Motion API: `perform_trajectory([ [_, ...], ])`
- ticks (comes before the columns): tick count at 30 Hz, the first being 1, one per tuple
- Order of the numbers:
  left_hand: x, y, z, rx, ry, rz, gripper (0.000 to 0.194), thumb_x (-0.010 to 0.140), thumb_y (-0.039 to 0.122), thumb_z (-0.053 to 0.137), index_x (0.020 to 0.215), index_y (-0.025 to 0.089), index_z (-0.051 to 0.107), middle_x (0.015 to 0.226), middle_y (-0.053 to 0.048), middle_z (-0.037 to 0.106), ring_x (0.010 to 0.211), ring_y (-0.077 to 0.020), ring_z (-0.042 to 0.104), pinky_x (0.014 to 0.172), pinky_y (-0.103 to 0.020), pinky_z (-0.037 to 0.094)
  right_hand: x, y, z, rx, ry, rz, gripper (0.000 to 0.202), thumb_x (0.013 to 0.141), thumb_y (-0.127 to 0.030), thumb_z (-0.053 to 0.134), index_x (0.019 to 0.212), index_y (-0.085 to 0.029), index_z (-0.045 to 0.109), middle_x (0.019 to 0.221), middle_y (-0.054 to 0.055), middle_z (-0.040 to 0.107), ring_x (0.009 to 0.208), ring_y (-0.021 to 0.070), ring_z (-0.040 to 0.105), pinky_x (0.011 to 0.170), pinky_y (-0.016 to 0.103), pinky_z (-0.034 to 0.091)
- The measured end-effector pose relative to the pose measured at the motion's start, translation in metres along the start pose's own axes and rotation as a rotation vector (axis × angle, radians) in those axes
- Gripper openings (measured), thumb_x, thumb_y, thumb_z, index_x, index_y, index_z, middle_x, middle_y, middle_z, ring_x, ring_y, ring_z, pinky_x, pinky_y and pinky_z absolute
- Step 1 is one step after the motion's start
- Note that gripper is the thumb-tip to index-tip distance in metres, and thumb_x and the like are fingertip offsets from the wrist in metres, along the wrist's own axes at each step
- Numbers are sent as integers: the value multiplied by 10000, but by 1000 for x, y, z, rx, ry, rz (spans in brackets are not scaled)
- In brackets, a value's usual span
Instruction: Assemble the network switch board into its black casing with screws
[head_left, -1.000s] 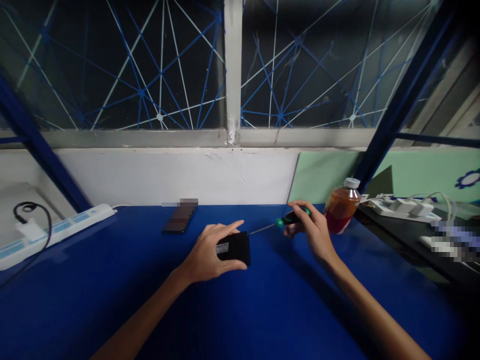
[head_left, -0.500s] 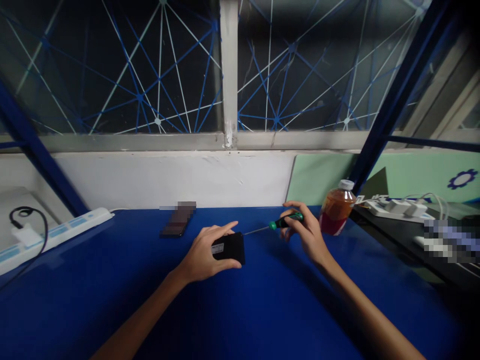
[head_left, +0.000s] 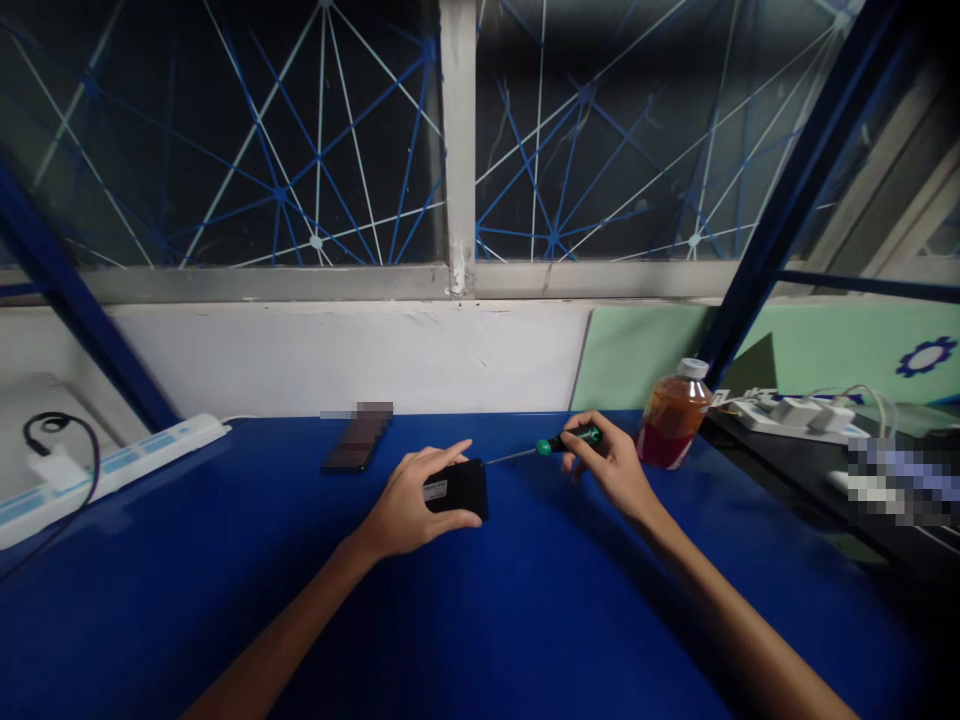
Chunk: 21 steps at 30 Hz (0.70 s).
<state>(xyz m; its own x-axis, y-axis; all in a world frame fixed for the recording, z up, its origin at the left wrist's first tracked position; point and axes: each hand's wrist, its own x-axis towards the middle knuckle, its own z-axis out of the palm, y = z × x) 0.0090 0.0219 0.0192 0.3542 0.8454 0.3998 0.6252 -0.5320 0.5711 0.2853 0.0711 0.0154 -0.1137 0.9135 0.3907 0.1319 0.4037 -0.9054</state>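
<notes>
My left hand [head_left: 412,505] grips a flat black rectangular box [head_left: 466,490] by its long sides, thumb near and fingers far. A small pale label shows on its upper face, and its left end is hidden by the hand. In my right hand [head_left: 606,455] is a screwdriver [head_left: 551,446] with a green and black handle, closed between thumb and fingers. The thin metal shaft points left, and its tip is at the far right corner of the box. Whether the tip touches a screw is too small to tell.
Behind the left hand lies a dark phone [head_left: 356,440] on the blue table [head_left: 480,620]. A bottle [head_left: 673,415] of reddish drink stands just right of my right hand. White power strips [head_left: 142,465] sit at the left, with another power strip [head_left: 799,418] at the right.
The fingers of my right hand have curled closer round the screwdriver handle, which has shifted slightly left. The box stays in my left hand, almost unmoved.
</notes>
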Motion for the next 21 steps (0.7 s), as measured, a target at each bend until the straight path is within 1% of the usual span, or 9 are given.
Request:
perform_trajectory([
  [2,0,1,-1,-3,-1,2,778,667,430,763,1361,231,475,1148,-103,641,1075,-311,565,977,-561,383,-1,-1,1,-23,39,-3,289,824,-451,635,870,-187,525,501,-40,561,418,129,539,440,252,436],
  [4,0,1,-2,-7,-2,6,779,668,431,760,1365,242,469,1154,-100,639,1079,-312,563,977,-568,380,-2,-2,2,-38,61,-16,286,840,-446,617,927,-188,529,502,-51,544,424,133,549,455,261,449],
  [7,-1,0,-2,-13,-1,5,775,669,427,757,1366,249,468,1156,-97,637,1086,-317,558,975,-575,376,-2,-2,2,54,3,-45,332,864,-439,576,1082,-213,467,651,-30,600,483,148,596,449,270,467],
  [9,-1,0,-1,-15,0,2,774,669,424,757,1366,248,468,1156,-96,637,1084,-317,558,970,-575,379,-2,-2,3,129,-33,-52,357,850,-423,594,1103,-232,430,750,-15,617,508,148,610,430,267,468],
  [11,-1,-1,-1,-16,3,6,773,670,425,756,1366,250,468,1156,-95,636,1077,-318,561,959,-577,386,-2,-1,4,143,-11,-45,354,831,-400,627,1071,-234,427,683,-38,598,467,140,592,420,258,461],
  [14,-1,-1,0,-16,9,23,764,668,418,752,1361,256,473,1148,-97,640,1066,-321,569,945,-581,395,-2,-1,6,72,81,-34,285,821,-392,649,964,-217,476,507,-81,515,379,122,538,400,238,432],
  [16,-1,0,0,-11,14,30,757,664,407,752,1354,255,482,1140,-98,647,1062,-322,574,946,-582,395,-3,-1,7,29,115,-39,246,835,-400,630,920,-205,507,483,-78,501,373,117,534,398,233,423],
  [19,-1,0,-1,-7,16,27,751,664,400,751,1351,254,486,1142,-94,651,1070,-318,577,975,-587,377,-3,-3,8,103,64,-38,250,872,-411,566,1002,-206,505,585,-46,568,431,128,575,416,246,446],
  [21,0,0,-1,-7,13,22,753,668,402,748,1356,251,481,1149,-91,651,1081,-315,576,1007,-595,349,-3,-4,8,174,42,-41,297,850,-406,589,1051,-213,484,697,-21,609,467,132,595,413,251,453],
])
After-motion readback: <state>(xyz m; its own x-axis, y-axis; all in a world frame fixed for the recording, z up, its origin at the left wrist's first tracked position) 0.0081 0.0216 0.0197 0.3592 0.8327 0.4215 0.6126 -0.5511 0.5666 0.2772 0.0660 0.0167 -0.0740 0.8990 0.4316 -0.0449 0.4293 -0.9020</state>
